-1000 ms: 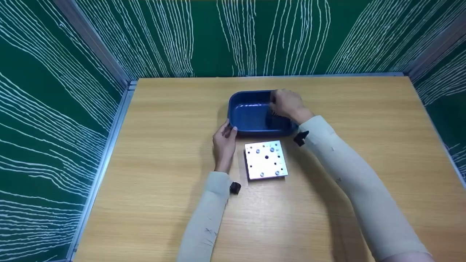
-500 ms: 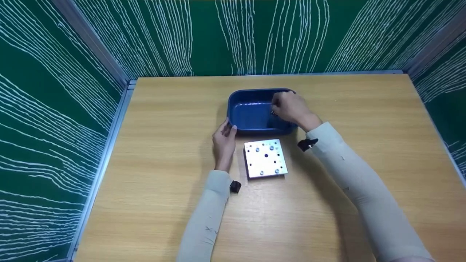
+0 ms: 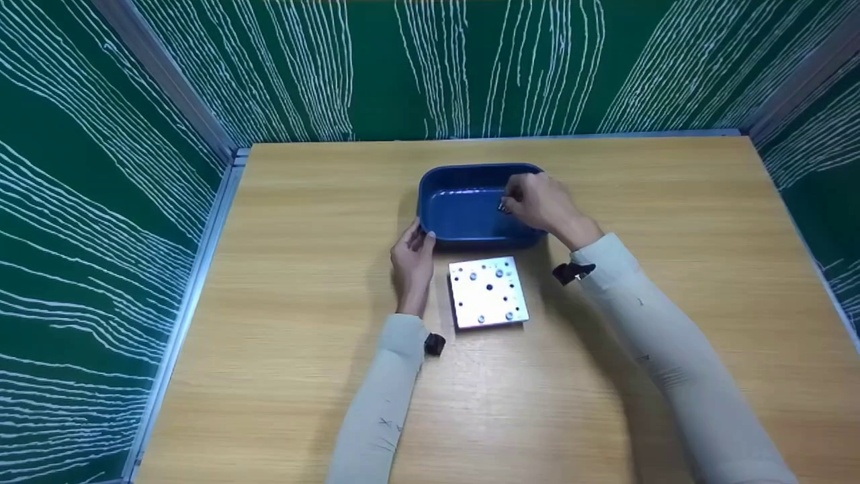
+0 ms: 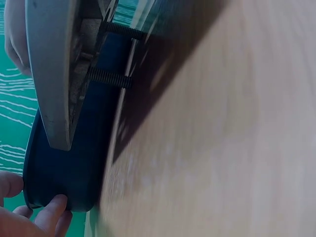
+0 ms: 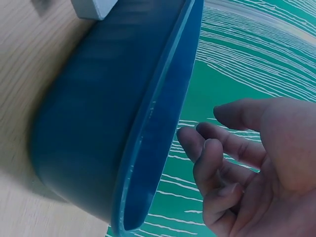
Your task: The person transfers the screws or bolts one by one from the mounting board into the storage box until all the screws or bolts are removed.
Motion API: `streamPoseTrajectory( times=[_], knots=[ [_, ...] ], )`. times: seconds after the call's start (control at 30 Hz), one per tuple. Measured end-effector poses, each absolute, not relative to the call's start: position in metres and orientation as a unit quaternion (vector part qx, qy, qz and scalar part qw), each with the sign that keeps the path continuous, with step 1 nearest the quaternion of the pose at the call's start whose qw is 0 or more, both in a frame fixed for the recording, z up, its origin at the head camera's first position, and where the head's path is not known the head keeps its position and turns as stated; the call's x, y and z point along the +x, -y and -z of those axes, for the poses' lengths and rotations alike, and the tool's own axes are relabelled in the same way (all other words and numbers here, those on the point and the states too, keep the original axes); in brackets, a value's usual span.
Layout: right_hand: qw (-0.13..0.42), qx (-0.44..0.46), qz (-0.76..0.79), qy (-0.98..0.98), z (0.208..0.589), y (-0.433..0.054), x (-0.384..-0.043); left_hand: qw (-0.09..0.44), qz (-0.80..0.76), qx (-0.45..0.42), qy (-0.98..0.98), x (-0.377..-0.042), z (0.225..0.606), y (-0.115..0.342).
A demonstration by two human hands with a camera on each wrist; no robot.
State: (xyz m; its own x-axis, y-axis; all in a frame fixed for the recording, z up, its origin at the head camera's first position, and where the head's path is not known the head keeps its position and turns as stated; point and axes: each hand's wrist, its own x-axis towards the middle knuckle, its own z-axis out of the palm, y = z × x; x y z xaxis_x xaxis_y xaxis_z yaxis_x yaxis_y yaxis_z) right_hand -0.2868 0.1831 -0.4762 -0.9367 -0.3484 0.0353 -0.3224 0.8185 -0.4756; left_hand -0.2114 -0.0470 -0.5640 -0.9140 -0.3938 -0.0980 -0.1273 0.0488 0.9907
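Note:
A blue rectangular tray (image 3: 460,212) stands on the table. My left hand (image 3: 412,265) holds its near left corner, with fingertips on the tray's end in the left wrist view. Over the tray's right half is my right hand (image 3: 541,203), its fingers loosely curled. In the right wrist view, that hand's thumb and fingers are apart, and nothing shows between them. A small shiny metal piece (image 3: 502,208) shows below the right fingertips; its kind is too small to tell. In front of the tray lies a square metal plate (image 3: 477,296) with holes and screw heads; threaded screws (image 4: 109,77) project from its underside.
The wooden table (image 3: 302,269) bears the tray and the plate. Green panels (image 3: 376,67) with white wavy lines rise behind and at both sides, joined by metal frame posts (image 3: 175,74). A black wrist camera (image 3: 573,272) sits on the right sleeve.
My right hand has drawn slightly right and towards me over the tray, and the small metal piece shows more plainly. My left hand keeps its place on the corner.

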Motion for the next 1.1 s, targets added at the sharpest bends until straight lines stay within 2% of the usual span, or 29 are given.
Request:
streamPoseTrajectory(
  times=[0.23, 0.67, 0.87, 1.1],
  knots=[
    [0.04, -0.156, 0.262, -0.951, 0.474, -0.187, -0.278, 0.093, 0.663, 0.184, 0.72, -0.21, 0.564, 0.048],
    [0.04, -0.171, 0.278, -0.944, 0.473, -0.186, -0.247, 0.084, 0.631, 0.197, 0.746, -0.208, 0.566, 0.049],
    [0.021, -0.185, 0.275, -0.943, 0.476, -0.186, -0.232, 0.091, 0.642, 0.19, 0.737, -0.208, 0.567, 0.05],
    [0.033, -0.188, 0.29, -0.938, 0.482, -0.195, -0.214, 0.094, 0.665, 0.181, 0.718, -0.211, 0.565, 0.05]
  ],
)
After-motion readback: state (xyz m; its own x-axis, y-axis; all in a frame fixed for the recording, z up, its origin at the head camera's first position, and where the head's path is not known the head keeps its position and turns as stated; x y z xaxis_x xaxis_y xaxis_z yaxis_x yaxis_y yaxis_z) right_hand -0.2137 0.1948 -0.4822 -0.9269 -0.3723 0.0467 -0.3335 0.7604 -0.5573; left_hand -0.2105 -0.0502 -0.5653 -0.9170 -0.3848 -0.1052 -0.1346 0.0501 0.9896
